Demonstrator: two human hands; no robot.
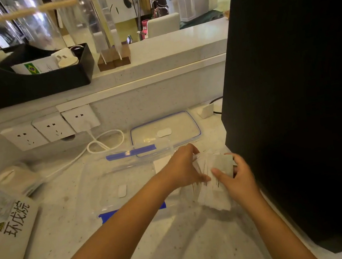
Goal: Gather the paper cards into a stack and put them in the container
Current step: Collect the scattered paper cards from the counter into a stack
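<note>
Head camera looks down past two bare forearms that cross a pale speckled counter [194,245] toward its right side. Both hands meet on the paper cards [212,180], a loose, fanned bundle not yet squared, held just off or resting on the counter; which one I cannot tell. The right hand [241,182] grasps the bundle's right edge, thumb laid across the top card. The left hand [185,168] presses in from the left, fingers curled around the far-left edge. The bundle's long axis runs roughly near-to-far, tilted a little to the left at the far end.

The clear container [126,178] with blue clips sits just left of the cards, under the left forearm, its long side running left to right. So the cards must travel leftward, and I judge the left hand is nearer the opening. One white card seems to lie inside already.

Farther back rests the container's lid [166,133], blue-rimmed, flat on the counter.
</note>
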